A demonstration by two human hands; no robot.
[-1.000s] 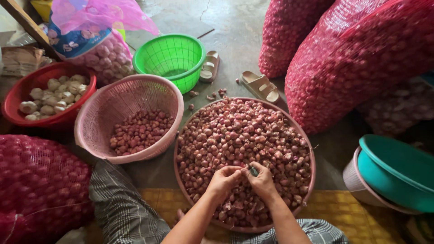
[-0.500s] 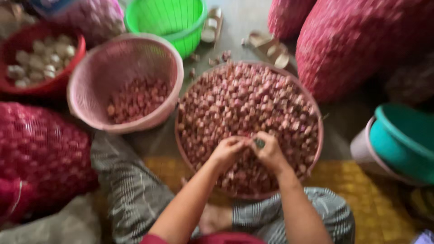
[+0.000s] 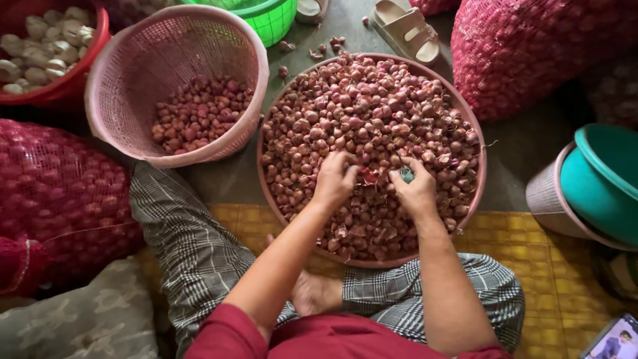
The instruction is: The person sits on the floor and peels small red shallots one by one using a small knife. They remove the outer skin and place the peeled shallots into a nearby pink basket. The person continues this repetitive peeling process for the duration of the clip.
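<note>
A wide round pink tray [image 3: 473, 133] heaped with small red shallots [image 3: 372, 113] lies in front of me. Both my hands rest on the heap near its middle. My left hand [image 3: 335, 179] is closed around a shallot, with loose red skin beside its fingers. My right hand [image 3: 415, 189] grips a small tool with a teal handle [image 3: 406, 175], its tip turned toward the left hand. What the blade looks like is hidden by my fingers. My crossed legs in checked trousers sit under the tray's near edge.
A pink mesh basket [image 3: 133, 60] with peeled shallots stands at the upper left, a red bowl [image 3: 66, 86] of pale bulbs and a green basket [image 3: 272, 20] beyond it. Red net sacks [image 3: 53, 193] [image 3: 531, 53] flank me. Stacked teal tubs [image 3: 598, 179] stand right, sandals [image 3: 409, 33] behind the tray.
The view has tipped down and come nearer, so my arms and legs fill more of it. My hands stay together on the shallot heap, working at the same spot.
</note>
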